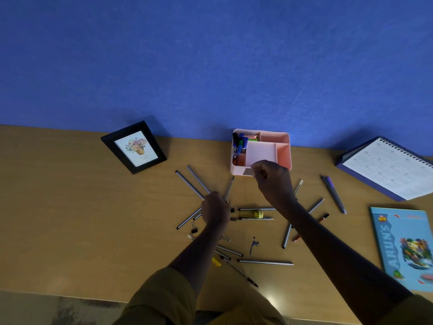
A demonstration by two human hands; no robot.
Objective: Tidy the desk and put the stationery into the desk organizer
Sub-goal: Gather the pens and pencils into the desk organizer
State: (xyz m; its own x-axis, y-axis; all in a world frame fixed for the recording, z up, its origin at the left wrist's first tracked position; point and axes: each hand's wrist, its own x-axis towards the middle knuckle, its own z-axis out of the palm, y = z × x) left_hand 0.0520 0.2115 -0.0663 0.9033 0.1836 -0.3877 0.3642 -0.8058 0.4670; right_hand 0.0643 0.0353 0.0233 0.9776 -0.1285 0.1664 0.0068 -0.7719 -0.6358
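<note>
1. The left hand (215, 208) has its fingers curled tight round a bunch of striped pens (191, 184), mid-desk, just near-left of the organizer (284, 153). The pen ends fan out far-left and near-left of the fist.
2. The right hand (269, 177) is over the organizer's near edge with its fingers curled in together. Cannot tell whether they pinch anything small.
3. Handling, as a judgement: the pens are light, stiff, thin and smooth. A bunch will likely slide or splay, so grip mid-shaft and keep them parallel. Not fragile.
4. Loose pens (266, 262) lie flat and scattered near and right of the hands. They sit low on the desk, so pinch at the middle or roll one up by an end.
5. The binder clip (194, 229) is small and hard, a fingertip pinch. The yellow tube (253, 214) is fatter and probably rolls.
6. The organizer is pink plastic, open-topped and divided. Markers (240, 141) stand in its far-left slot. It is probably light and may shift if bumped.
7. The desk (93, 207) is smooth wood-tone and flat, with a blue ink mark (253, 245).
8. Room: a blue wall (210, 55) behind and dim light. Picture frame (134, 147) far left, calendar (386, 170) far right, blue book (405, 245) near right, purple pen (335, 195) beside it.
</note>
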